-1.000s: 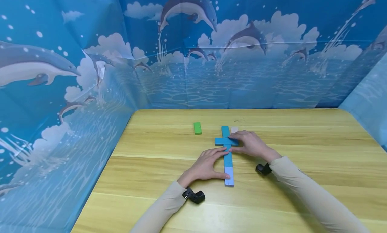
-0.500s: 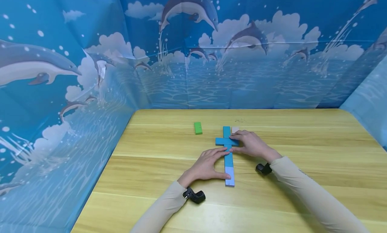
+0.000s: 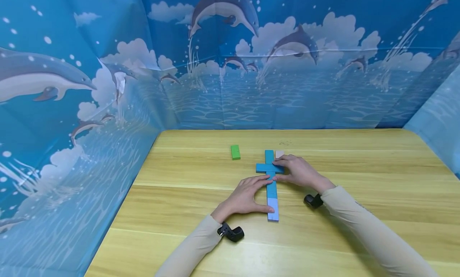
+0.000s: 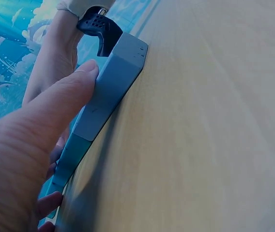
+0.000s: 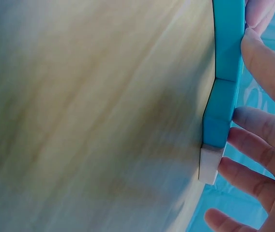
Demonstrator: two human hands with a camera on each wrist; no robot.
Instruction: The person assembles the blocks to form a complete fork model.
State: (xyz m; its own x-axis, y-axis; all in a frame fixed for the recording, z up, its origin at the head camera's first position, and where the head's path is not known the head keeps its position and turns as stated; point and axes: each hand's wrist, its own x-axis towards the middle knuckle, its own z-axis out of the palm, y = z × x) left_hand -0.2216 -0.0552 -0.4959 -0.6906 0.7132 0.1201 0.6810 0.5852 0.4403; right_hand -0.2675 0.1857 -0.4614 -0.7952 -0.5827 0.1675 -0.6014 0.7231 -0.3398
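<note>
Wooden blocks form a cross on the table. A lavender block (image 3: 272, 203) is at the near end, with a blue block (image 3: 272, 192) beyond it. Across the line lies a blue crosspiece (image 3: 263, 168); another blue block (image 3: 269, 157) extends past it. My left hand (image 3: 245, 196) spans the line, thumb on the lavender block and fingertips on the blue one near the crosspiece. With fingers spread, my right hand (image 3: 301, 173) touches the crosspiece's right side; its thumb rests by the near blue block. A pale pink block (image 3: 279, 153) sits just past its fingers.
A green block (image 3: 235, 152) lies apart, left of the cross. The wooden table (image 3: 172, 213) ends at a dolphin-print backdrop (image 3: 230, 97) behind and on both sides. Each wrist wears a black camera, such as the left camera (image 3: 233, 234).
The far end of the blue block beyond the crosspiece has shifted slightly right, so the block lies straighter. Both hands stay in the same places.
</note>
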